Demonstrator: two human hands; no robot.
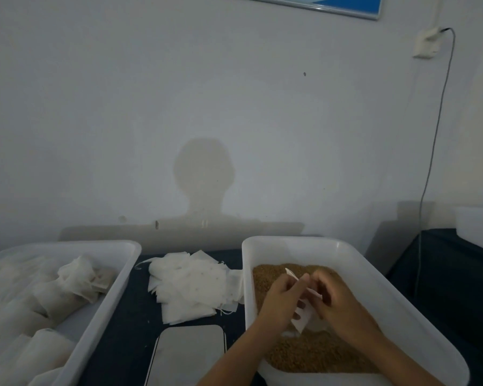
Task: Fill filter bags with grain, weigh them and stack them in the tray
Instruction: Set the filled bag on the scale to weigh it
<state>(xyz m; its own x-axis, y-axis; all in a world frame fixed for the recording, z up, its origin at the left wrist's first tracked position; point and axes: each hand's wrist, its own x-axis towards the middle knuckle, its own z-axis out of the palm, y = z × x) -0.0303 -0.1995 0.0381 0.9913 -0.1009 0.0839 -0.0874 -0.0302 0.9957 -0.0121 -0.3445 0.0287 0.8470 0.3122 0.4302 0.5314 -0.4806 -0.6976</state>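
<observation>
Head view shows the left hand (283, 295) and right hand (336, 298) both pinching one filter bag (304, 316), its long axis hanging downward directly over the grain (313, 355).

So on the desk (129, 324) there's a tray (101, 310) on the left with filled bags (76, 282) stacked in it, and a tub (354, 263) of grain (313, 355) on the right. Between them sits a pile of empty filter bags (193, 288), with the scale (188, 355) right in front of that pile. Both hands, left hand (282, 298) and right hand (336, 298), are over the grain holding one bag (303, 316) between them.
</observation>
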